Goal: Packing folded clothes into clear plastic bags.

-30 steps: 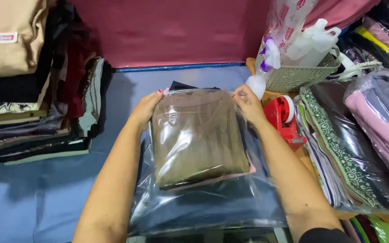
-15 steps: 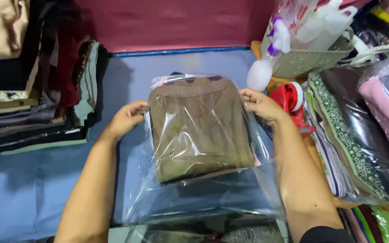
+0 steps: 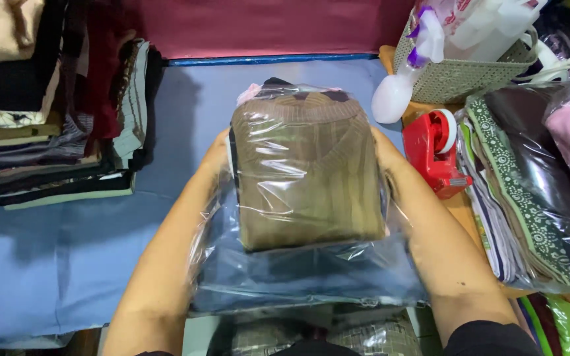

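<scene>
On my far left I see a stack of folded clothes (image 3: pixel 47 132) piled against the edge of the blue cloth surface (image 3: pixel 67 250). Moving in, my left hand (image 3: pixel 218 153) grips the left side of the clear plastic bag (image 3: pixel 305 270), its fingers tucked behind the bag so I cannot see them; the grasp is closed on the bag's edge. Inside the bag sits a folded brown sweater (image 3: pixel 306 175), filling the upper part, while the lower part of the bag hangs slack and see-through toward me. The bag is lifted off the blue surface and tilted, top end away from me, centred between my forearms. My right hand (image 3: pixel 390 165) clasps the opposite side of the bag, palm pressed against the plastic. Just beside that hand stands a red tape dispenser (image 3: pixel 433 155). Behind it a white spray bottle (image 3: pixel 397 92) leans on a woven basket (image 3: pixel 463 72). At the far right lie bagged patterned garments (image 3: pixel 536 198).
</scene>
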